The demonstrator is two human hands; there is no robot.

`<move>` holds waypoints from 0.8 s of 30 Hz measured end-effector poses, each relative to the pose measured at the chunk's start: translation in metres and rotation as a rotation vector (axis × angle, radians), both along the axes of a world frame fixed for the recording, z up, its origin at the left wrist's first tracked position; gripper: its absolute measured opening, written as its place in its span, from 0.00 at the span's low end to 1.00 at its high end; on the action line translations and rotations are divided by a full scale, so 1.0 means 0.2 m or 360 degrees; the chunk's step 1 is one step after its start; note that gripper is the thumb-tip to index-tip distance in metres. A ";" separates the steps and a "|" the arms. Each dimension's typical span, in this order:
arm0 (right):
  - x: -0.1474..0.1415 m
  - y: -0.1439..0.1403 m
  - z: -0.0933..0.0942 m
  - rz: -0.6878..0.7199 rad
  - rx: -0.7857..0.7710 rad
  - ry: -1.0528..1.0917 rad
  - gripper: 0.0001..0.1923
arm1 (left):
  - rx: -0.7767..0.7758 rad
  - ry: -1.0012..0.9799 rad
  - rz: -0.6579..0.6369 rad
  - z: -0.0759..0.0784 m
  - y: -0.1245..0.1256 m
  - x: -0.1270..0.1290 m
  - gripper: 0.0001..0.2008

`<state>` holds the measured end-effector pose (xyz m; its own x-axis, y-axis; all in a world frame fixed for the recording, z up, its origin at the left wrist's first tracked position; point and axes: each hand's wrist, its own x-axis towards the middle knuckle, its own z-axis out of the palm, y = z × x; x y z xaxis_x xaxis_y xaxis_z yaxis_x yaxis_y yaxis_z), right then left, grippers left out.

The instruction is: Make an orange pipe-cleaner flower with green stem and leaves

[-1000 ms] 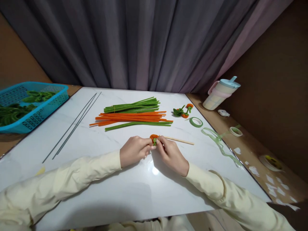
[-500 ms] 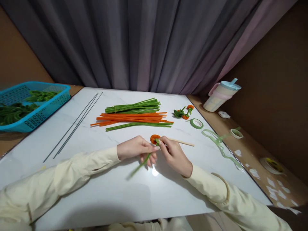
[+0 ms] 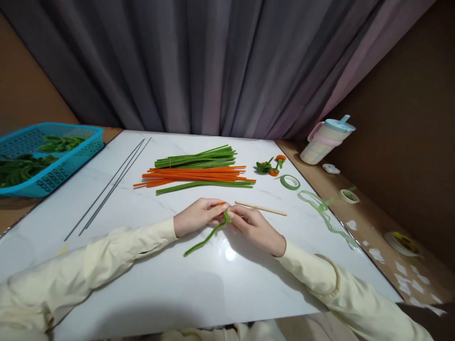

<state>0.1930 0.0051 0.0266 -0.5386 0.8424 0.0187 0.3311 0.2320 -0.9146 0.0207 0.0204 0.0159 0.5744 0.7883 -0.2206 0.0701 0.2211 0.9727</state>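
My left hand [image 3: 198, 217] is closed around an orange pipe-cleaner flower [image 3: 222, 203]; its fingers and thumb cover most of the bloom. Close against it, my right hand [image 3: 256, 228] pinches the green pipe cleaner [image 3: 203, 242] near the flower's base, and the long tail of that stem hangs free toward the lower left. Just beyond my right hand lies a thin wooden stick [image 3: 262, 208]. Behind both hands are bundles of green pipe cleaners [image 3: 197, 157] and orange pipe cleaners [image 3: 195, 174], with a smaller green bunch [image 3: 206, 186] nearest me.
At right are small finished orange-and-green pieces [image 3: 273, 166], a roll of green tape [image 3: 290, 182], tangled green ribbon [image 3: 329, 218] and a lidded tumbler [image 3: 325, 142]. To the left, a blue basket [image 3: 53, 177] holds green looped pieces beside several thin dark wires [image 3: 110, 184].
My left hand has closed over the flower, which was in plain view. My right hand has shifted slightly down, off the stick's end, and the green tail has swung left.
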 end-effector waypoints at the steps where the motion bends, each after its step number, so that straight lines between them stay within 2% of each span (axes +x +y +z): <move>1: 0.00 0.00 0.00 -0.0015 -0.0276 0.0110 0.15 | 0.0055 0.0002 0.0053 -0.01 0.00 0.00 0.16; 4: -0.01 0.00 0.02 -0.0027 -0.0956 0.0431 0.16 | 0.0165 -0.0045 0.0121 -0.01 -0.01 0.01 0.16; 8: 0.02 0.03 0.01 0.0049 -0.1313 0.0648 0.14 | 0.0123 -0.0065 0.0164 -0.01 -0.02 0.02 0.17; 13: 0.04 0.06 -0.02 0.0127 -0.1536 0.0740 0.13 | -0.0087 -0.0103 0.0257 -0.02 -0.03 0.02 0.24; 16: 0.04 0.06 -0.03 0.0078 -0.1628 0.0711 0.12 | -0.0109 -0.0112 0.0234 -0.02 -0.03 0.01 0.23; 21: 0.04 0.05 -0.02 -0.0034 -0.1576 0.0644 0.15 | 0.0119 -0.0014 0.0267 0.01 -0.04 0.01 0.17; 24: 0.04 0.05 -0.02 0.0034 -0.1517 0.0622 0.14 | 0.0276 0.0044 0.0275 0.02 -0.05 0.02 0.15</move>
<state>0.2004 0.0148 0.0229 -0.6533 0.5894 -0.4751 -0.0249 -0.6439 -0.7647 0.0239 0.0099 0.0207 0.4233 0.9017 -0.0875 0.0731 0.0623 0.9954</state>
